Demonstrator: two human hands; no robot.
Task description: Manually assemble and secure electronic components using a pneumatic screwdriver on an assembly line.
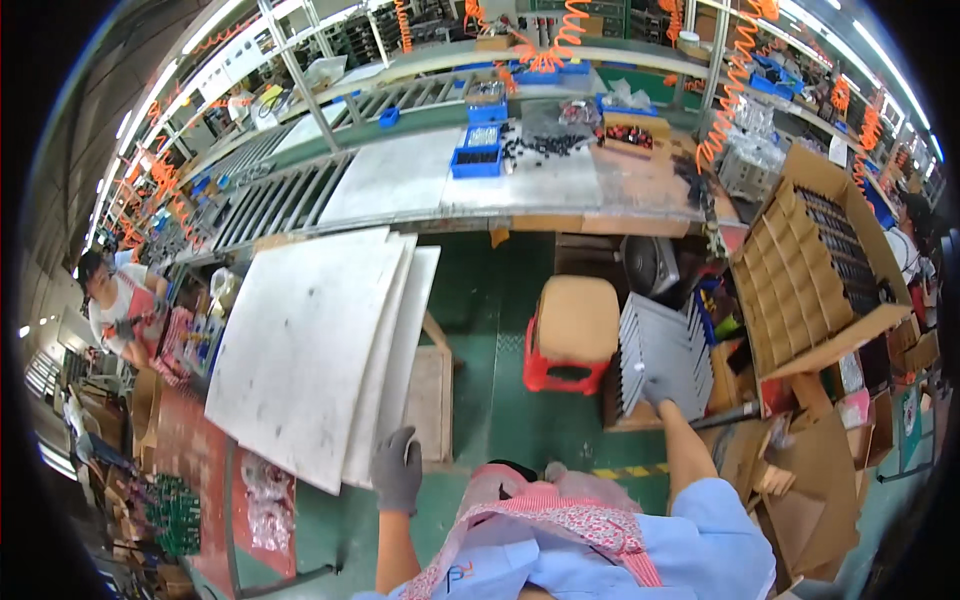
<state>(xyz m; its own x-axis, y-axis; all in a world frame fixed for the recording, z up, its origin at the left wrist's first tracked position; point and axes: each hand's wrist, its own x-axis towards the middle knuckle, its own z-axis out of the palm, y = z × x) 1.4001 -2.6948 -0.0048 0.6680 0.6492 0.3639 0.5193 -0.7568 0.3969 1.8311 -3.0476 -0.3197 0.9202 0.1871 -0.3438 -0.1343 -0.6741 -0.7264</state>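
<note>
My left hand (398, 472), in a grey glove, is beside the near right corner of a stack of white boards (310, 340). Its fingers are loosely curled, the thumb stands apart, and nothing shows in it. Reaching forward on the right, my gloved right hand (655, 391) is at the near part of a grey metal panel (665, 350) with slanted fins along both sides. The fingers close on it, partly hidden by the hand. That panel rests on or in a cardboard box (625, 412) near the floor.
A red stool (565, 375) with a cardboard-covered seat stands ahead. Beyond runs a workbench (390, 185) with blue bins (476, 162) and black parts. On the right, a divided carton (800, 275) holds dark parts. Another person (125, 310) works at far left.
</note>
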